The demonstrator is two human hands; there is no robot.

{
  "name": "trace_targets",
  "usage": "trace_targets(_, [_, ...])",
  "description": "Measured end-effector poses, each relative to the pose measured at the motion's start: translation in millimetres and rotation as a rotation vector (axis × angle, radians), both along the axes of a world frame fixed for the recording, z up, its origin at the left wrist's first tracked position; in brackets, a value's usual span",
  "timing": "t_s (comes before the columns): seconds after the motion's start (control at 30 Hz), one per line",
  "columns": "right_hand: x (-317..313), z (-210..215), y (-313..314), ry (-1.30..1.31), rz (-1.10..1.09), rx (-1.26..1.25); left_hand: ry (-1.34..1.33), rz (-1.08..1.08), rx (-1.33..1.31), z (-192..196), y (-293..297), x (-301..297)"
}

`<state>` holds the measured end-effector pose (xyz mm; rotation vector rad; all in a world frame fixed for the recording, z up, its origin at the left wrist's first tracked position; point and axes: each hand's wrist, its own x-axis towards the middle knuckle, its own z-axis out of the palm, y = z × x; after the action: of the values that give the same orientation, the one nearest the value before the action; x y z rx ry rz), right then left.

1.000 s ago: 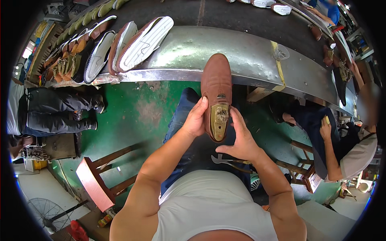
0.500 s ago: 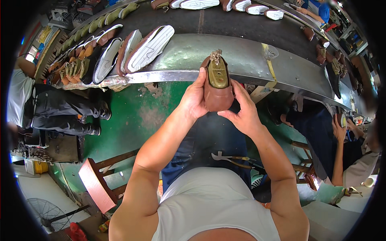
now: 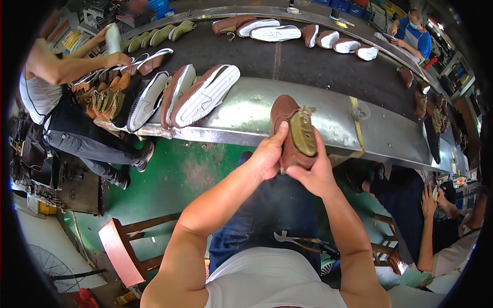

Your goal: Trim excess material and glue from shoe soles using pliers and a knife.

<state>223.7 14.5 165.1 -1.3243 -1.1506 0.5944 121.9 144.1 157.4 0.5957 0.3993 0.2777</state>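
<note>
Both hands grip one brown shoe upper (image 3: 294, 132), mounted on an olive-coloured last and held above the near edge of the metal conveyor table (image 3: 246, 110). The left hand (image 3: 268, 154) clasps the left side of the shoe, thumb extended upward along the leather and fingers curled behind it. The right hand (image 3: 316, 172) supports the shoe from below and from the right, fingers wrapped around the heel end, thumb on the lower edge. The olive underside of the last faces the camera; a short tuft of lace or thread projects at its top. On the table to the left, three shoes with white soles (image 3: 205, 95) lie tilted on their sides, well apart from the held shoe. A pair of pliers (image 3: 303, 239) rests on the person's lap. A reddish wooden stool (image 3: 120, 251) stands on the green floor at lower left.
</note>
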Motion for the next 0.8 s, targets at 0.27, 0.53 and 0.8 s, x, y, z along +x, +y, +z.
trace_targets(0.27, [117.1, 38.7, 99.4, 0.896, -0.34, 0.257, 0.166, -0.121, 0.567, 47.1, 74.8, 26.4])
trace_targets(0.53, [216.3, -71.5, 188.3, -0.934, -0.487, 0.028, 0.575, 0.03, 1.22, 66.2, 225.9, 91.3])
trace_targets(0.8, [210.7, -62.3, 194.7, -0.869, -0.338, -0.255, 1.246, 0.129, 1.791, 22.9, 422.8, 210.2])
